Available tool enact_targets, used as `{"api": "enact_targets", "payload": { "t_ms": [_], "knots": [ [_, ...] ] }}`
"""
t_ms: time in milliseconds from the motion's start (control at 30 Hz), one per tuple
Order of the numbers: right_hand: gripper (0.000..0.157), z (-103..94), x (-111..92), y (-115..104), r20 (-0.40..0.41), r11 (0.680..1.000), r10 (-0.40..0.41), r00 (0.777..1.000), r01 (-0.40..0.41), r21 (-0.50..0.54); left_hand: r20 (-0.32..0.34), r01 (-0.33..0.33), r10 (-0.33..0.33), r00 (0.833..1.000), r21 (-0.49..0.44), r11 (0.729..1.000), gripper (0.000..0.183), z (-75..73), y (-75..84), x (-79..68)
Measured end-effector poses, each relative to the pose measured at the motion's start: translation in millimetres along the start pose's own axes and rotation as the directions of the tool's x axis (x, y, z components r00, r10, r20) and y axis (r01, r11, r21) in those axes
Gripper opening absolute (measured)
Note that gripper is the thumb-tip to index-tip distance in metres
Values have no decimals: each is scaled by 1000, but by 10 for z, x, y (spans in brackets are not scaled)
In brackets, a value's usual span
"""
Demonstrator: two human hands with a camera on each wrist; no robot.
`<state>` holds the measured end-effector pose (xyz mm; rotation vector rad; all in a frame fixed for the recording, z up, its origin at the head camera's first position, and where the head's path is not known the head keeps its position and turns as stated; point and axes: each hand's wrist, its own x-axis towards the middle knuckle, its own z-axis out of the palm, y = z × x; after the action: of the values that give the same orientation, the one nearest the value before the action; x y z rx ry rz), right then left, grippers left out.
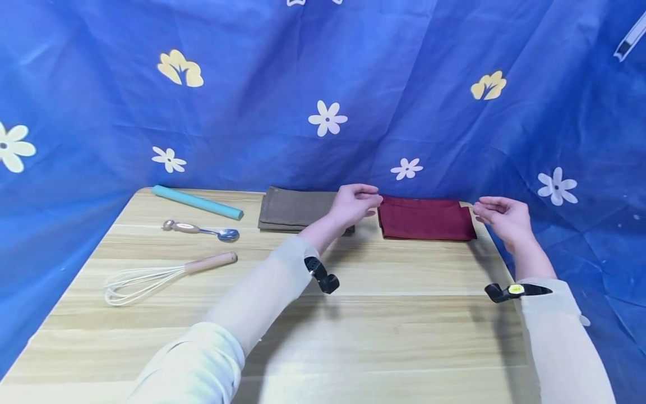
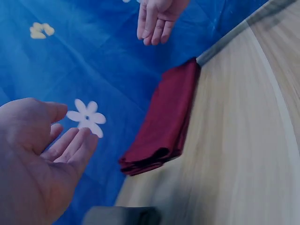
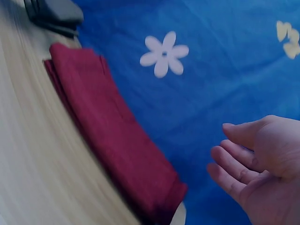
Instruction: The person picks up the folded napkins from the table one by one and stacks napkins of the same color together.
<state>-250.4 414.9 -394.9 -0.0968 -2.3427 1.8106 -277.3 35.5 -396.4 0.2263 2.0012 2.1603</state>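
Note:
A folded dark red cloth (image 1: 426, 220) lies flat near the back right of the wooden table, its layers stacked at the edges. My left hand (image 1: 353, 203) hovers by its left end, fingers loosely bent and holding nothing. At the cloth's right end my right hand (image 1: 506, 220) is raised, its fingers also relaxed around nothing. Both wrist views show a gap between the hand and the red cloth (image 2: 161, 117). A folded grey-brown cloth (image 1: 298, 209) lies to the left, partly hidden behind my left hand and forearm.
On the table's left side lie a teal stick (image 1: 197, 202), a spoon (image 1: 202, 230) with a brownish handle, and a whisk (image 1: 166, 275). A blue curtain (image 1: 252, 112) with flower prints hangs right behind the table's back edge.

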Motion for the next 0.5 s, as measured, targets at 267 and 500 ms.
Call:
{"api": "enact_targets", "payload": {
  "t_ms": [267,500],
  "knots": [
    [22,151,-157,-288,59,997,-62,996,59,51,6,-169,172,985,204,964,31,-275,190,-261],
    [26,430,-330,-555,83,983,-177,981,180,-39,21,-300,313,950,352,887,39,-573,344,-518]
  ]
}}
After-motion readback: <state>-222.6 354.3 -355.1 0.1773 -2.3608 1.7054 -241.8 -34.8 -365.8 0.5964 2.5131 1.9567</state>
